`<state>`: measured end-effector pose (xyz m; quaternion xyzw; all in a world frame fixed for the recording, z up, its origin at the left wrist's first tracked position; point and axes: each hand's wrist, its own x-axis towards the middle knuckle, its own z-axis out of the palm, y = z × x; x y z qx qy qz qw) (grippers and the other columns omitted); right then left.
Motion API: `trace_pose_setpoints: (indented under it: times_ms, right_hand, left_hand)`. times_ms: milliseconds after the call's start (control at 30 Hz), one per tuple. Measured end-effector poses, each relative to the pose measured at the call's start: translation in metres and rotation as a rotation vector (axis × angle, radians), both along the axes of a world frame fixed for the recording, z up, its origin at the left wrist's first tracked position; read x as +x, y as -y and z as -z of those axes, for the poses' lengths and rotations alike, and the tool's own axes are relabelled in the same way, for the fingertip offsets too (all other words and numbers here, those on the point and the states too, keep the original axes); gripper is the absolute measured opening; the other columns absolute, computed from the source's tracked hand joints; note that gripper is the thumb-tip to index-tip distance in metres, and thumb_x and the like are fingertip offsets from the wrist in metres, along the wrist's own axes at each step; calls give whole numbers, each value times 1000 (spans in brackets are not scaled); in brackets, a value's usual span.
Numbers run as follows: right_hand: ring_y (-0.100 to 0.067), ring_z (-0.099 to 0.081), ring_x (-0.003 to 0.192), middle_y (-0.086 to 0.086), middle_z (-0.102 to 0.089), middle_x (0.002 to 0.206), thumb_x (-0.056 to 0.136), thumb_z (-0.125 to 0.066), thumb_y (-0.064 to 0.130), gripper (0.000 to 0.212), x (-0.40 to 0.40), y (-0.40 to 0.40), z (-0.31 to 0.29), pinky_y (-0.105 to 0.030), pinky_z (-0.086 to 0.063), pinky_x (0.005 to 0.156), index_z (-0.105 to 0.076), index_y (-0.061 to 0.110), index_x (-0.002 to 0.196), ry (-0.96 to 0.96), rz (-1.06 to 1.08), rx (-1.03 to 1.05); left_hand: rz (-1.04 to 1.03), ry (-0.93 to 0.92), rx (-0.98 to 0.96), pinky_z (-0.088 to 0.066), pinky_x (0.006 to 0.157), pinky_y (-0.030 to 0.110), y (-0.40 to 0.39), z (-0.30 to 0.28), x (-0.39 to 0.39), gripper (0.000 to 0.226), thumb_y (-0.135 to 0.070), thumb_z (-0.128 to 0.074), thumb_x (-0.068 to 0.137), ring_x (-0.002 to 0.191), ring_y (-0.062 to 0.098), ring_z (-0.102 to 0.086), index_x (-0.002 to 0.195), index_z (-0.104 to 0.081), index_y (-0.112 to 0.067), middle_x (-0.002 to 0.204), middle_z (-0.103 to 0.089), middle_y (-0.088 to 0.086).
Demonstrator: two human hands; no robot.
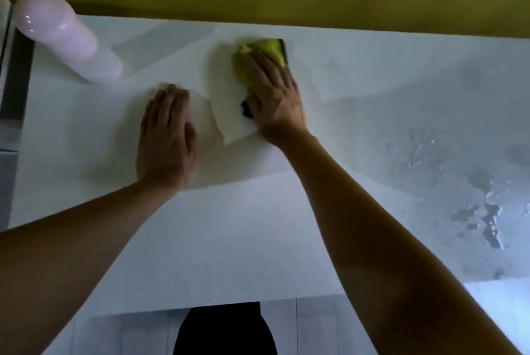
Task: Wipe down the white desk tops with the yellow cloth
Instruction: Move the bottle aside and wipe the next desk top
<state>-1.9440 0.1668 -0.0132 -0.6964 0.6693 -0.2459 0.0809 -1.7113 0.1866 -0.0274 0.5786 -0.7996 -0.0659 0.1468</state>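
the right hand [272, 96] presses the yellow cloth [259, 58] flat mid-worktop [229, 240], left hand [166, 136] spread beside it, while wet streaks [484, 211] at right probably need wiping.

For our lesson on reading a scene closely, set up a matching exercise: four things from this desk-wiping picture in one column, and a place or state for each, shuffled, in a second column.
Column 1
1. crumpled yellow cloth
2. left hand
3. pale pink rounded bottle
4. wet streaks on the white desk top

Column 2
A. far left corner of the desk
B. right part of the desk
C. under the right hand, near the far edge
D. flat on the desk, fingers straight, holding nothing

Pairs: 1-C, 2-D, 3-A, 4-B
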Motion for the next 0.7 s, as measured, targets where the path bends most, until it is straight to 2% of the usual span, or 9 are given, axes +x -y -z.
trace_pose_setpoints:
  times_ms: [200,267,333,400,467,567,700]
  right_hand:
    - [-33,-32,148,-12,-39,159,89,-56,23,66,-107,-67,4,-45,-28,121,-41,16,153,-7,316,32]
    - [-34,-31,148,-12,-38,159,88,-55,24,68,-102,-79,5,-46,-26,122,-40,16,154,27,444,66]
    - [-36,-30,148,-15,-41,157,84,-52,26,70,-63,-86,3,-44,-20,124,-43,12,152,47,533,52]
    - [-39,-31,147,-18,-43,154,77,-57,27,75,-8,-97,0,-45,-17,125,-46,8,149,42,463,-2]
    - [-37,-32,147,-17,-43,155,73,-63,29,81,50,-117,1,-48,-22,123,-47,9,149,73,309,2]
    - [-30,-25,151,-11,-37,159,84,-55,33,75,114,-164,-5,-50,-19,123,-39,16,154,83,173,101]
    - [-25,-19,154,-7,-33,162,94,-50,32,66,112,-220,-7,-46,-16,125,-34,20,157,57,33,109]
  left_hand:
    - [-3,-39,-2,-17,129,47,-1,-1,-3,60,-22,-30,102,157,34,-25,159,-35,-6,168,-29,17]
    - [-8,-51,-12,-16,129,47,-2,0,-4,59,-21,-31,102,156,35,-25,158,-36,-5,167,-30,19]
    - [-4,-59,-26,-16,129,47,-1,2,-3,58,-21,-32,102,156,38,-25,157,-37,-4,166,-31,21]
    - [10,-76,-18,-14,130,47,-1,3,-2,57,-20,-32,103,156,39,-25,156,-38,-1,166,-32,23]
    - [30,-102,-11,-14,130,47,-1,4,1,57,-20,-32,102,155,40,-26,155,-40,1,164,-33,25]
    - [44,-134,-20,-18,128,46,0,3,6,55,-20,-34,100,150,41,-34,149,-46,2,158,-40,27]
    - [94,-107,-5,-21,125,48,-6,-1,9,55,-21,-34,99,147,44,-36,147,-46,3,156,-40,30]
